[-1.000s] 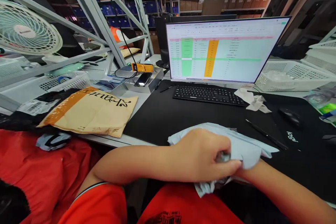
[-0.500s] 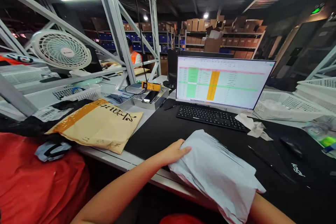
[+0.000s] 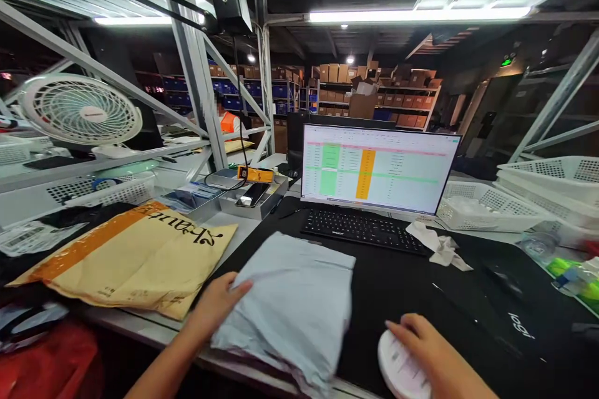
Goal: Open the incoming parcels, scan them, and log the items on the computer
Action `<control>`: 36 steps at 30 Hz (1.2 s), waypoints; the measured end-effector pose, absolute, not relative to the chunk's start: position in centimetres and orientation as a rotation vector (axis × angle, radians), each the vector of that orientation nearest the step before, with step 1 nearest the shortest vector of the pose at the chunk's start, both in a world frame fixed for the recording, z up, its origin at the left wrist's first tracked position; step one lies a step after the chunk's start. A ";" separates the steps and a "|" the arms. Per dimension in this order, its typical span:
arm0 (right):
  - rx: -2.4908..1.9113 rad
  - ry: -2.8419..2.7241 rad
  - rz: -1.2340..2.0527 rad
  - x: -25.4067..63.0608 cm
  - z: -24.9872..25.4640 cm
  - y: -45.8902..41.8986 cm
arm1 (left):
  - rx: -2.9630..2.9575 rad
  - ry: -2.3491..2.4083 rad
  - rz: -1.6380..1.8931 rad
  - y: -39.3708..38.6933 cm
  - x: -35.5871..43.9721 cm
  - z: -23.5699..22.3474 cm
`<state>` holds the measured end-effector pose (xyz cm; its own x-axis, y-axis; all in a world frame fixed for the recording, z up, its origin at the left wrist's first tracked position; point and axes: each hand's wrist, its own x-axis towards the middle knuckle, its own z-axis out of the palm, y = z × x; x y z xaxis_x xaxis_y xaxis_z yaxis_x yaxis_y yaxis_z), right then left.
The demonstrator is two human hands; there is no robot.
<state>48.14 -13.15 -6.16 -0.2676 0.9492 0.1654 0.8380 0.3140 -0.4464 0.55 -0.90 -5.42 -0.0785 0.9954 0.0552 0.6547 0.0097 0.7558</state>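
Observation:
A pale grey poly mailer bag [image 3: 290,299] lies flat on the black desk mat [image 3: 402,287] in front of the keyboard [image 3: 362,229]. My left hand [image 3: 218,304] rests on the bag's left edge, thumb on top and fingers curled at the rim. My right hand [image 3: 428,352] is at the lower right, fingers bent over a round white object with a printed label [image 3: 397,368], which looks like a roll. The bag's right edge is blurred by motion.
A tan padded envelope [image 3: 135,259] lies left of the mat. Behind stand a monitor [image 3: 377,168], a tray with a phone and orange device [image 3: 253,190], white baskets [image 3: 491,206], crumpled paper [image 3: 437,248], a pen [image 3: 456,299], a mouse [image 3: 503,280] and a fan [image 3: 79,112].
The bag has been shifted left and laid flat on the mat. My right hand has come out from under it and now covers the white roll. The view has tilted up.

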 end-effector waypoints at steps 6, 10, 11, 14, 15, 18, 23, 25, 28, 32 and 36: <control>-1.857 -1.973 0.320 53.7 -6.3 -8.8 | 1.921 2.291 0.762 -0.7 -3.1 -5.5; -1.907 -1.938 0.202 53.2 -6.1 -2.7 | 2.211 1.827 0.969 -0.3 2.8 -2.4; -1.925 -1.928 0.208 53.0 -6.2 -1.0 | 2.226 1.676 0.945 -0.2 4.7 -1.4; -1.918 -1.937 0.247 52.7 -6.7 2.7 | 2.313 1.350 0.858 -0.3 10.5 1.3; -1.903 -1.950 0.260 52.7 -6.9 3.5 | 2.332 1.281 0.825 -0.4 12.3 1.9; -1.877 -1.983 0.307 52.9 -7.2 4.8 | 2.347 1.088 0.712 -0.4 16.9 2.4; -1.866 -2.006 0.346 53.2 -6.8 5.2 | 2.327 1.004 0.626 0.5 21.4 -0.5; -1.846 -2.013 0.333 53.1 -6.6 5.0 | 2.314 1.019 0.632 1.1 21.9 -1.9; -1.829 -2.015 0.344 52.9 -6.8 4.7 | 2.242 1.038 0.698 1.7 21.6 -3.3; -1.836 -1.979 0.399 52.8 -7.3 4.9 | 2.190 1.008 0.750 1.6 20.9 -4.2; -1.766 -1.895 0.394 52.2 -7.0 4.5 | 2.165 0.973 0.722 1.0 20.8 -4.9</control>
